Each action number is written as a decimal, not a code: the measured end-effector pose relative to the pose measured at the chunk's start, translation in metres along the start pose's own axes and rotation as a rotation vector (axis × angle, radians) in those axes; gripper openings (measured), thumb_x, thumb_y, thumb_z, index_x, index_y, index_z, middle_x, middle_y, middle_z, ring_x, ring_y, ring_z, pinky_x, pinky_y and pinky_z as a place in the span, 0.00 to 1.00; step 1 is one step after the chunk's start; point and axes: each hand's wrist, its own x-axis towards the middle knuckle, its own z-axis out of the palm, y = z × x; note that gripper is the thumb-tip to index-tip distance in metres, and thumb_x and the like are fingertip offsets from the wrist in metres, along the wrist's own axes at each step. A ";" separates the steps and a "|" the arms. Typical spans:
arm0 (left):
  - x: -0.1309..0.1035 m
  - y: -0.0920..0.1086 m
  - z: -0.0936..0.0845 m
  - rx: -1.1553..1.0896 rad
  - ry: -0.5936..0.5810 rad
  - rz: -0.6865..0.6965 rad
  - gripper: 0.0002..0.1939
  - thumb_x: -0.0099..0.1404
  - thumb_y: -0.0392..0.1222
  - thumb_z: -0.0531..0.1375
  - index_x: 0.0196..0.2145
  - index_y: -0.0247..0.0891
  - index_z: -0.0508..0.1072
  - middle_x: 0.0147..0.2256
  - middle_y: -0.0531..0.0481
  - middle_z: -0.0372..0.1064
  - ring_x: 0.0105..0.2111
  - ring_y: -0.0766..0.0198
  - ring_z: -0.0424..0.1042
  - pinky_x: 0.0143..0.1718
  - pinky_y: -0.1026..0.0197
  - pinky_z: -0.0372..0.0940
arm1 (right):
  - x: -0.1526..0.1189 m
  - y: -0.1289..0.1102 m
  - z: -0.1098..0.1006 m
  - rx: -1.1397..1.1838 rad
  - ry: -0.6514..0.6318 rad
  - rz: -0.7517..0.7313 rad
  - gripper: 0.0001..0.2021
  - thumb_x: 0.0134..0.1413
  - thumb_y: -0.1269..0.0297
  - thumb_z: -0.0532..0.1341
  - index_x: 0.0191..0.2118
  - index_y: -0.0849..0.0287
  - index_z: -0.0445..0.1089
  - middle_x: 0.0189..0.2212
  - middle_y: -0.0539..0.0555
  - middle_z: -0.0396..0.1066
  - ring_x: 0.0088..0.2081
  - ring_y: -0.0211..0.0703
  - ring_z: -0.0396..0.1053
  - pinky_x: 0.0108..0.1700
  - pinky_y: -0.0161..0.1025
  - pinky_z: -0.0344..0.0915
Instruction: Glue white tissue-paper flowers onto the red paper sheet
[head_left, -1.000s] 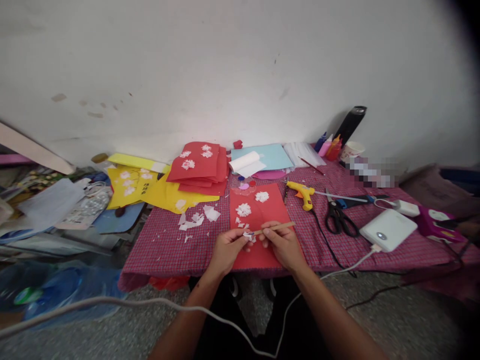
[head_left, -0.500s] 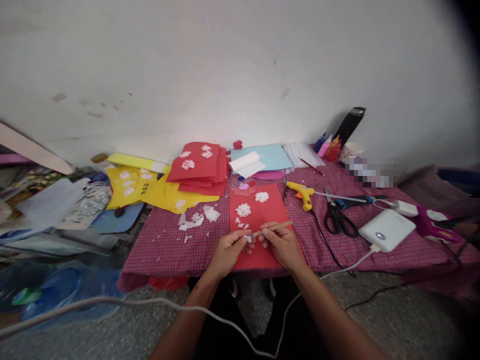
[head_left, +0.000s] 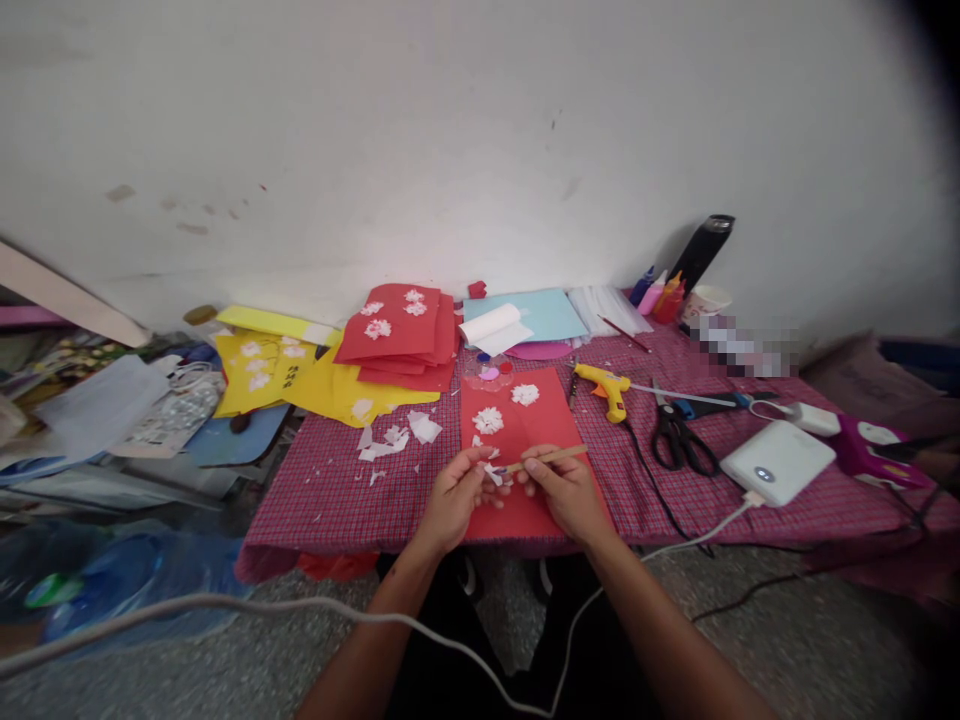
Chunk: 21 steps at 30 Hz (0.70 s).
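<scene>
My right hand (head_left: 553, 478) grips a thin flat wooden stick (head_left: 564, 454) between thumb and fingers. Its left end meets a small piece of white paper (head_left: 493, 476) at the fingers of my left hand (head_left: 454, 495), which are curled around the paper; their exact grip is partly hidden. Both hands are over a red paper sheet (head_left: 510, 518). Two white crumpled-paper flowers (head_left: 489, 420) lie on the sheet's upper part, with small white bits beside them. Above them sits a clear palette (head_left: 491, 373) with coloured spots.
White paper scraps (head_left: 394, 440) lie left of the sheet, near stacked red cards (head_left: 394, 335) and yellow sheets (head_left: 322, 388). To the right are a yellow glue gun (head_left: 606, 386), black scissors (head_left: 679, 450) and a white power bank (head_left: 778, 462). A white cable (head_left: 330, 603) crosses in front of me.
My left fingers have shifted up a little and loosened, and more of the white paper shows at the stick's end. My right hand stays almost in place with the stick.
</scene>
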 end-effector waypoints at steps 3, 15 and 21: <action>0.000 0.001 -0.001 0.012 -0.007 -0.008 0.18 0.60 0.41 0.65 0.47 0.32 0.71 0.35 0.42 0.78 0.33 0.58 0.78 0.30 0.61 0.70 | -0.001 0.000 0.000 -0.008 -0.008 -0.002 0.07 0.59 0.60 0.67 0.40 0.56 0.75 0.29 0.51 0.77 0.26 0.39 0.70 0.30 0.36 0.64; -0.001 0.009 0.003 -0.012 0.019 -0.018 0.14 0.58 0.44 0.69 0.32 0.36 0.67 0.28 0.49 0.74 0.32 0.58 0.78 0.29 0.63 0.69 | -0.001 0.001 -0.002 -0.082 0.004 -0.024 0.07 0.59 0.59 0.67 0.39 0.56 0.77 0.31 0.52 0.76 0.26 0.39 0.69 0.29 0.37 0.64; -0.002 0.005 -0.001 -0.063 -0.013 0.006 0.16 0.58 0.46 0.69 0.31 0.36 0.66 0.29 0.49 0.75 0.34 0.58 0.78 0.31 0.63 0.70 | -0.001 -0.002 0.000 -0.107 0.006 -0.034 0.07 0.58 0.59 0.67 0.38 0.56 0.77 0.31 0.52 0.76 0.25 0.39 0.70 0.28 0.37 0.64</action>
